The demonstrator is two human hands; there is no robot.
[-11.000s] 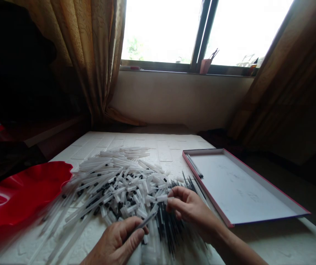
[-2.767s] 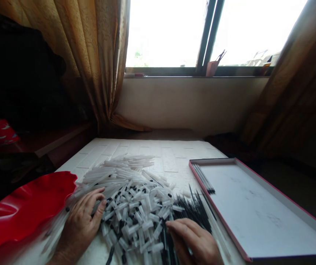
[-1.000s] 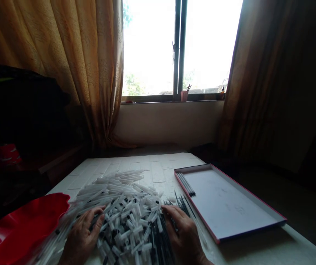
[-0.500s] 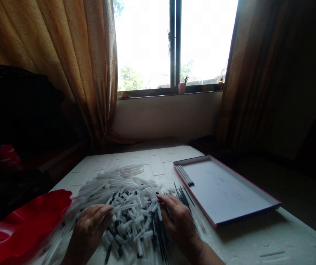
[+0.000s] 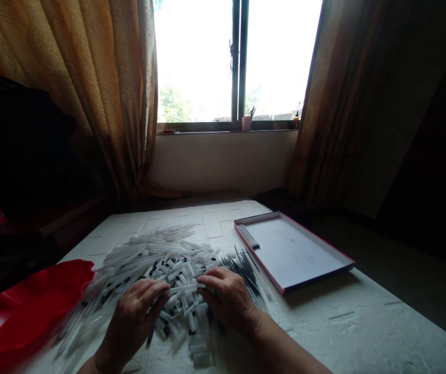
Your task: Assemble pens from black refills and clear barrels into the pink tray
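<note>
My left hand (image 5: pixel 139 309) pinches one end of a translucent pen barrel (image 5: pixel 182 288) between thumb and fingers. At the barrel's other end, my right hand (image 5: pixel 226 293) is closed in a pinch; any small part inside its fingertips is hidden. Both hands are just over a heap of clear pen caps (image 5: pixel 186 270), some with black ends. Behind and left of the caps lie many loose translucent barrels (image 5: pixel 129 252). Thin dark refills (image 5: pixel 244 270) spread out beyond my right hand.
A shallow red-edged tray (image 5: pixel 304 259) on the right holds several pens (image 5: pixel 248 237) along its left side. A red wavy-rimmed bowl (image 5: pixel 39 296) stands at left. The white table (image 5: pixel 343 332) ends before a curtained window with a pink pen cup (image 5: pixel 246 123) on its sill.
My right hand has moved left from the edge of the cap heap to the barrel's end. My left hand keeps the barrel, now nearer the right hand. The view has shifted slightly.
</note>
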